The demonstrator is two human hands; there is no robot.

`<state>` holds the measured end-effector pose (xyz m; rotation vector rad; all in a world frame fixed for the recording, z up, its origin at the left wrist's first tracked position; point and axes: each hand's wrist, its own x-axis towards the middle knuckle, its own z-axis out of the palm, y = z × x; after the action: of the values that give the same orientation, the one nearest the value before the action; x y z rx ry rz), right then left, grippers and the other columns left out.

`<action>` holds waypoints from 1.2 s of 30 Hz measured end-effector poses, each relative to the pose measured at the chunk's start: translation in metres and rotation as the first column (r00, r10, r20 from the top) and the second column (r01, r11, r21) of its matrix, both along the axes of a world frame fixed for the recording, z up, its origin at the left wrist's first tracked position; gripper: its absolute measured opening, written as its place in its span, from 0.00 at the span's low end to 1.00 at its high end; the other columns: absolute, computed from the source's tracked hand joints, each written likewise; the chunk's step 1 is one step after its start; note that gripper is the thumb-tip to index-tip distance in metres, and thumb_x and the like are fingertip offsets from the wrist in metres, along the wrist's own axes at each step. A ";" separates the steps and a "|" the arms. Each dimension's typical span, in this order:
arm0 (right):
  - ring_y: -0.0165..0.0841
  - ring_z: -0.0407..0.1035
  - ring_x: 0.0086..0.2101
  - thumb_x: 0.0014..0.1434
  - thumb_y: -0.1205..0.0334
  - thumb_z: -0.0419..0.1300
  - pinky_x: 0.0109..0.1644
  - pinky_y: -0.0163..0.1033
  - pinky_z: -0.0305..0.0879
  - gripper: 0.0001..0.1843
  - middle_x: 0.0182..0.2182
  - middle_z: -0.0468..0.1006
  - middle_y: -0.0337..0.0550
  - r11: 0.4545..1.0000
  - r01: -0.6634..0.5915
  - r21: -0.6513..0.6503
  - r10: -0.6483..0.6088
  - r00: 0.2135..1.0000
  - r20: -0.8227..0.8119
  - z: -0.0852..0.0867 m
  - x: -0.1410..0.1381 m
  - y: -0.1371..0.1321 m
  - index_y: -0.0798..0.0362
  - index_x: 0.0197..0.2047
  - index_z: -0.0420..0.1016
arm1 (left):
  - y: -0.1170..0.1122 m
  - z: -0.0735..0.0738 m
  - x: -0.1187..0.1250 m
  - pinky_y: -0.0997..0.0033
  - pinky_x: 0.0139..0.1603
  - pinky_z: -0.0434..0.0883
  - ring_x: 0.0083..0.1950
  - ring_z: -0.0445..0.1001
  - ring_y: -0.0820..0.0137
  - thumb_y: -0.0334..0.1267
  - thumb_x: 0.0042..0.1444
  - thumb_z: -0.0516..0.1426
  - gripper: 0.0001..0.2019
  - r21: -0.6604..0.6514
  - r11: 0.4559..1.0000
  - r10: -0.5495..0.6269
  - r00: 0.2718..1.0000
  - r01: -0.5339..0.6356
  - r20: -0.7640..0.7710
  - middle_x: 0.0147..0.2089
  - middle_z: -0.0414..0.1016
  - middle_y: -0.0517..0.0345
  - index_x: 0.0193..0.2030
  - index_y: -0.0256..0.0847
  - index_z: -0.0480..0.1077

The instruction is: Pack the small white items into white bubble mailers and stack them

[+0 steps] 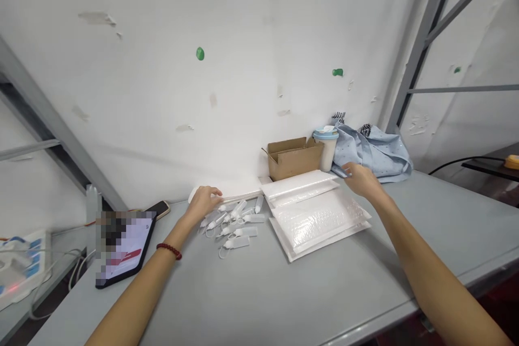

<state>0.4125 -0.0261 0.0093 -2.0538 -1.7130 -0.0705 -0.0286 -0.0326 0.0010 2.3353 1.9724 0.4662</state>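
My left hand (204, 202) hovers at the back left of a loose pile of small translucent bottles (237, 221), each with a thin loop. Its fingers are loosely bent and apart, holding nothing that I can see. A flat white item (243, 195) lies behind the pile against the wall, partly hidden by that hand. My right hand (360, 178) is just beyond the right end of the stacked white bubble mailers (320, 219), fingers apart and nothing visible in them. Behind it lies a light blue patterned cloth bag (381, 151).
By the wall stand an open cardboard box (294, 159) and a cup with a blue lid (327, 148). A tablet (125, 251) and a phone (162, 208) lie at left on the grey table (243, 303). A power strip (24, 267) with cables is further left.
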 end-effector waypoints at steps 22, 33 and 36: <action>0.46 0.58 0.55 0.62 0.63 0.50 0.54 0.55 0.62 0.21 0.55 0.63 0.57 0.575 -0.692 0.436 0.656 0.709 0.259 -0.014 -0.129 -0.066 0.53 0.58 0.55 | -0.020 0.024 0.016 0.63 0.40 0.66 0.41 0.69 0.60 0.30 0.59 0.47 0.09 0.592 0.806 0.145 0.972 -0.007 -0.185 0.34 0.72 0.48 0.35 0.37 0.69; 0.44 0.41 0.64 0.61 0.73 0.45 0.61 0.52 0.54 0.34 0.63 0.51 0.62 0.448 -0.726 0.522 0.488 0.688 0.538 -0.009 -0.137 -0.080 0.64 0.68 0.35 | -0.090 0.010 0.086 0.67 0.39 0.66 0.40 0.73 0.64 0.28 0.59 0.50 0.10 0.668 0.527 -0.309 0.851 0.526 -0.426 0.37 0.76 0.50 0.38 0.42 0.71; 0.44 0.47 0.63 0.60 0.77 0.40 0.60 0.51 0.56 0.28 0.63 0.53 0.60 0.510 -0.758 0.408 0.454 0.639 0.621 -0.015 -0.143 -0.083 0.65 0.65 0.49 | -0.103 -0.008 0.090 0.69 0.39 0.67 0.40 0.74 0.66 0.26 0.58 0.52 0.09 0.656 0.463 -0.395 0.801 0.596 -0.450 0.36 0.77 0.53 0.38 0.42 0.71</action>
<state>0.2697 -0.1094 -0.0058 -0.8377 -2.1993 -0.8337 0.0616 -0.1353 -0.0065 3.4622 1.0442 1.2334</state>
